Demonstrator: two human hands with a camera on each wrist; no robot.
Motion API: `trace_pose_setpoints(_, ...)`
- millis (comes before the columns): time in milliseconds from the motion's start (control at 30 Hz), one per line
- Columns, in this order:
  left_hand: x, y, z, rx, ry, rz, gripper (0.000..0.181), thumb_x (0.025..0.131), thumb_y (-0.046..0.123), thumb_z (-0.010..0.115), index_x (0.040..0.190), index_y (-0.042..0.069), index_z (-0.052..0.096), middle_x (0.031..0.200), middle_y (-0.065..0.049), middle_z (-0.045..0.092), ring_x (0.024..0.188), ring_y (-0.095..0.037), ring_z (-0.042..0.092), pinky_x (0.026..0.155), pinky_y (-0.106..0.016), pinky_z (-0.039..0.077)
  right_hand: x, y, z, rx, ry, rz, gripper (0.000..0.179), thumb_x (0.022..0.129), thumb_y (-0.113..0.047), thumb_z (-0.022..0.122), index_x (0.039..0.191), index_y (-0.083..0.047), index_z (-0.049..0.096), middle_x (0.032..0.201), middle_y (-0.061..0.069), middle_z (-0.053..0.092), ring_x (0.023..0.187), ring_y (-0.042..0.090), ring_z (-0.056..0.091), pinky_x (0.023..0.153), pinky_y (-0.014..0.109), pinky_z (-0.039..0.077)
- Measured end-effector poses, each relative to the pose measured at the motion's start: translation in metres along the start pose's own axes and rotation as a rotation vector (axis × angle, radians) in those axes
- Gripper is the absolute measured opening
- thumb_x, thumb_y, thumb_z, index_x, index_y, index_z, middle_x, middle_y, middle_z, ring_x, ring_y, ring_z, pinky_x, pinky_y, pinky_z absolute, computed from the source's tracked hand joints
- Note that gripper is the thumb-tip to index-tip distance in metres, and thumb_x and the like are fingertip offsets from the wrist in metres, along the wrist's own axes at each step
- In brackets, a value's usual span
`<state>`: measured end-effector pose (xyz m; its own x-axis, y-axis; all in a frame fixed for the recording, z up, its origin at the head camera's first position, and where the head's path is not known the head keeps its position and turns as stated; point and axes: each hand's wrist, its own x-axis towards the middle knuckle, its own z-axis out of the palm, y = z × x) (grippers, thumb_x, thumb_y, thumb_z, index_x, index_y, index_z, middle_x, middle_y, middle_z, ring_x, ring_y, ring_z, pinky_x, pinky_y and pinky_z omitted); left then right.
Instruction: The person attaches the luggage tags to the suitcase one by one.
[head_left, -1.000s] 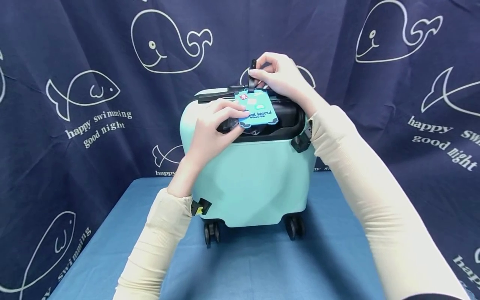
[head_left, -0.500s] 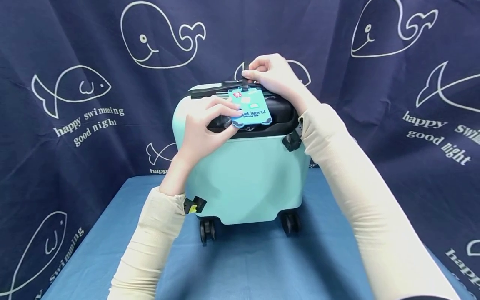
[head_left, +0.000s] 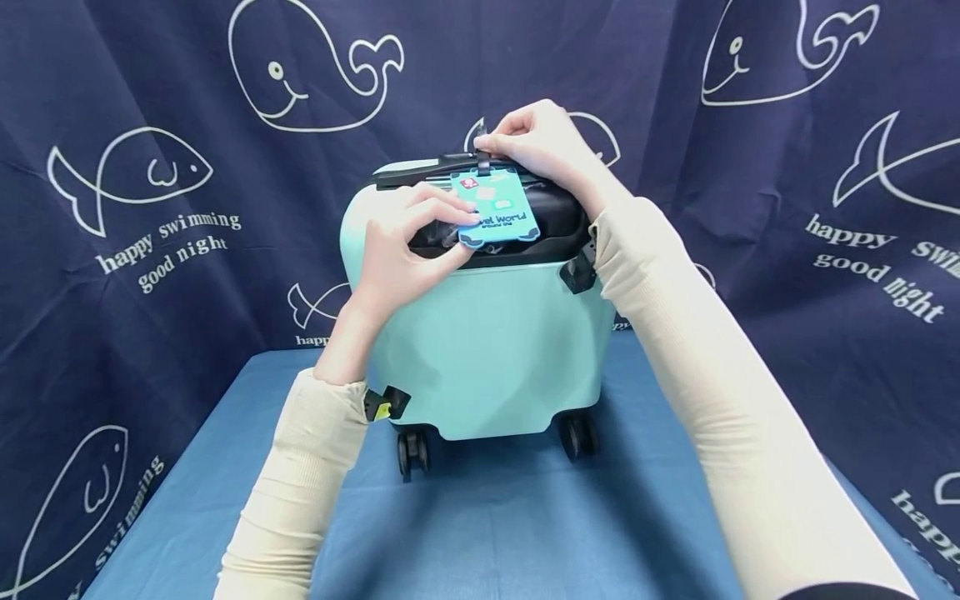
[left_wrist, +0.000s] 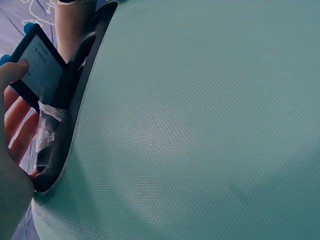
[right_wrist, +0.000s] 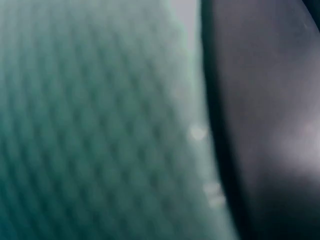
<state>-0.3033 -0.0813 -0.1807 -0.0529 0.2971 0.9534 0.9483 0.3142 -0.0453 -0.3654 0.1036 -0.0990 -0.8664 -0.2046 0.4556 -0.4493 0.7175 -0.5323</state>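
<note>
A mint-green suitcase (head_left: 487, 350) stands upright on its wheels, with a black panel and black carry handle (head_left: 416, 177) on top. A blue luggage tag (head_left: 497, 215) printed with "World" lies over the black panel. My left hand (head_left: 401, 250) pinches its lower left edge between thumb and fingers; in the left wrist view the thumb presses the dark-framed back of the tag (left_wrist: 44, 65). At the handle, my right hand (head_left: 543, 146) pinches the tag's black strap (head_left: 483, 158), whose end pokes up past the fingertips. How the strap runs round the handle is hidden.
Blue cloth (head_left: 495, 517) covers the table under the suitcase. Behind hangs a navy curtain (head_left: 465, 67) with white whales and fish. Crumpled clear plastic (left_wrist: 46, 127) sits by the black panel. The right wrist view holds only blurred suitcase shell (right_wrist: 100, 120) and black panel (right_wrist: 270, 120).
The view has shifted, so suitcase and hands appear further left and slightly higher. Less of the strap's end stands above my right fingers. Both hands keep their hold.
</note>
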Motion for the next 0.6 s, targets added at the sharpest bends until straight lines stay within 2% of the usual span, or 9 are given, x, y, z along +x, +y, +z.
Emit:
trace_pose_setpoints(133, 0.002, 0.005, -0.001, 0.013, -0.005, -0.015, 0.013, 0.068, 0.011, 0.069, 0.080, 0.008, 0.068, 0.084, -0.005, 0.066, 0.085, -0.018, 0.058, 0.081, -0.029, 0.040, 0.001, 0.001, 0.001, -0.017, -0.001, -0.006, 0.034, 0.074, -0.051, 0.061, 0.074, -0.018, 0.067, 0.063, -0.010, 0.057, 0.070, 0.009, 0.048, 0.066, 0.020, 0.031)
trace_pose_setpoints(333, 0.009, 0.026, -0.007, 0.006, -0.002, -0.030, 0.011, 0.066, 0.004, 0.069, 0.077, 0.001, 0.067, 0.080, -0.012, 0.065, 0.082, -0.024, 0.058, 0.080, -0.031, 0.040, -0.001, 0.000, 0.000, -0.033, 0.002, 0.021, 0.040, 0.071, -0.056, 0.060, 0.068, -0.016, 0.065, 0.056, -0.012, 0.053, 0.068, 0.010, 0.046, 0.063, 0.020, 0.030)
trace_pose_setpoints(433, 0.011, 0.030, -0.009, 0.001, 0.000, -0.037, 0.011, 0.066, 0.001, 0.067, 0.077, -0.001, 0.066, 0.079, -0.013, 0.064, 0.082, -0.025, 0.058, 0.081, -0.031, 0.041, -0.001, 0.000, 0.001, -0.040, 0.018, 0.018, 0.044, 0.070, -0.057, 0.061, 0.064, -0.013, 0.063, 0.051, -0.012, 0.050, 0.065, 0.010, 0.045, 0.062, 0.020, 0.030)
trace_pose_setpoints(533, 0.011, 0.030, -0.009, -0.012, 0.004, -0.032, 0.012, 0.066, -0.001, 0.066, 0.078, -0.001, 0.066, 0.079, -0.014, 0.064, 0.081, -0.026, 0.057, 0.081, -0.031, 0.041, -0.001, 0.000, 0.003, -0.067, 0.053, -0.016, 0.042, 0.071, -0.055, 0.060, 0.064, -0.013, 0.062, 0.052, -0.012, 0.050, 0.064, 0.010, 0.046, 0.061, 0.019, 0.030)
trace_pose_setpoints(600, 0.012, 0.030, -0.009, -0.028, 0.000, -0.029, 0.013, 0.066, -0.003, 0.066, 0.078, -0.002, 0.065, 0.080, -0.014, 0.063, 0.081, -0.025, 0.057, 0.081, -0.031, 0.041, -0.002, 0.001, 0.003, -0.107, 0.107, -0.063, 0.039, 0.076, -0.050, 0.057, 0.069, -0.012, 0.064, 0.057, -0.009, 0.052, 0.064, 0.010, 0.046, 0.061, 0.018, 0.031)
